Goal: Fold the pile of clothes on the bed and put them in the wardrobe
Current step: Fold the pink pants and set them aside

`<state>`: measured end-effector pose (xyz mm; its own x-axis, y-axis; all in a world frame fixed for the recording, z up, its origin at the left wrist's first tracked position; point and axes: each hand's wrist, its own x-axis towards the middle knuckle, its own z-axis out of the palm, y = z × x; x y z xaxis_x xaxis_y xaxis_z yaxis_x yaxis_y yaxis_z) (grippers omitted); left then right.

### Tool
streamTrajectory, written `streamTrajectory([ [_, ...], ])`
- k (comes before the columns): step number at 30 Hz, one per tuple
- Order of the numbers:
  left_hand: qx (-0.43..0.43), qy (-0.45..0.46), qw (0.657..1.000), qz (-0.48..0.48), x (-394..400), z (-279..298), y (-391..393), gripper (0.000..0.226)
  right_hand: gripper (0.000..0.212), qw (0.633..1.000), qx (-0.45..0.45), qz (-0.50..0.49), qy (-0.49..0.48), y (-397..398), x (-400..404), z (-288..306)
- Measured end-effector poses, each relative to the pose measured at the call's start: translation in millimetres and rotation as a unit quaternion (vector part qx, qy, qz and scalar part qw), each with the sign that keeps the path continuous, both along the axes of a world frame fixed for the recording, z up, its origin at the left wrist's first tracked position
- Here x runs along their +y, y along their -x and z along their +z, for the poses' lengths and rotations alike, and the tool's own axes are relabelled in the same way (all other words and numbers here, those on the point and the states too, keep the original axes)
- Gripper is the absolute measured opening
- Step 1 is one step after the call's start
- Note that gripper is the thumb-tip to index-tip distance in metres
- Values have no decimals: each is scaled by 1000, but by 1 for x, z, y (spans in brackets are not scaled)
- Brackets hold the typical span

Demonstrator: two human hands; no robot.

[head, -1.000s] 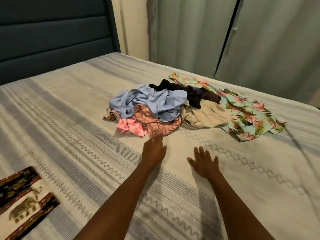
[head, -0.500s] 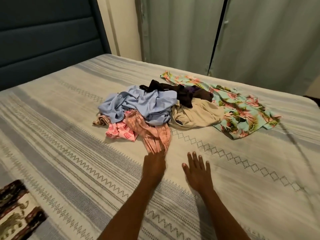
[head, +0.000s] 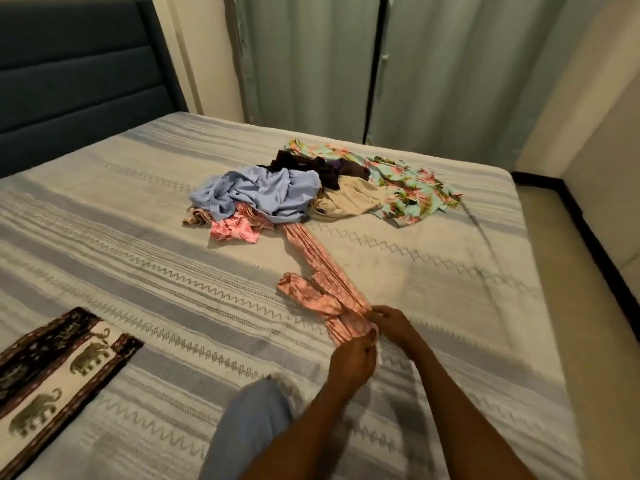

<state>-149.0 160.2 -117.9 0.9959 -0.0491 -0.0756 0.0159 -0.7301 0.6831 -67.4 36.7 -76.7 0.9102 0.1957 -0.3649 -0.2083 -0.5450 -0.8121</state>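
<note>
Dragged from pile: pink garment [head: 322, 271] (both hands [head: 372, 336] gripping).

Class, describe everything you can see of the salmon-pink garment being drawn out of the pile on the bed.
The salmon-pink patterned garment looks like thin, soft cloth, bunched into a long, creased strip across the striped bedspread. Its far end lies tucked under the light blue shirt in the pile; a cuffed end curls out to the side. The left hand and right hand both grip its near end. What garment it is cannot be told.

Clothes pile [head: 311, 195] mid-bed [head: 138, 258], wardrobe [head: 433, 71] behind, hands in front
</note>
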Motion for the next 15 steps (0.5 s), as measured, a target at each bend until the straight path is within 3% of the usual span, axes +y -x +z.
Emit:
streamTrajectory([
  [4,19,37,994,-102,-48,8,49,41,29,990,6,62,124,37,-26,6],
  [8,-18,99,989,-104,-50,11,61,37,27,996,-34,-29,72,66,-72,6],
  [12,-145,17,989,-25,-46,29,41,31,35,991,-91,-78,62,93,-125,22],
  [15,-181,-98,973,-100,-51,50,16,52,19,985,-141,-85,61,105,-159,37],
])
